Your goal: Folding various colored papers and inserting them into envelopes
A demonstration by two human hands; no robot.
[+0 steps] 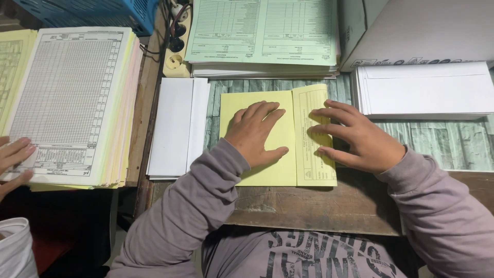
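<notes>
A yellow printed sheet point(288, 164), folded over on itself, lies on the table in front of me. My left hand point(254, 133) rests flat on its blank left part, fingers together and spread forward. My right hand point(355, 139) presses its fingertips on the narrower folded right panel point(315, 170), which carries printed lines. Neither hand grips the sheet; both lie on top of it.
A small stack of white envelopes point(175, 126) lies left of the sheet, a bigger envelope stack point(424, 90) at right under a white box point(427, 28). Green forms point(262, 36) are piled behind. A thick ruled-form stack point(72, 103) sits far left, another person's hand point(14, 154) on it. A power strip point(176, 49) lies nearby.
</notes>
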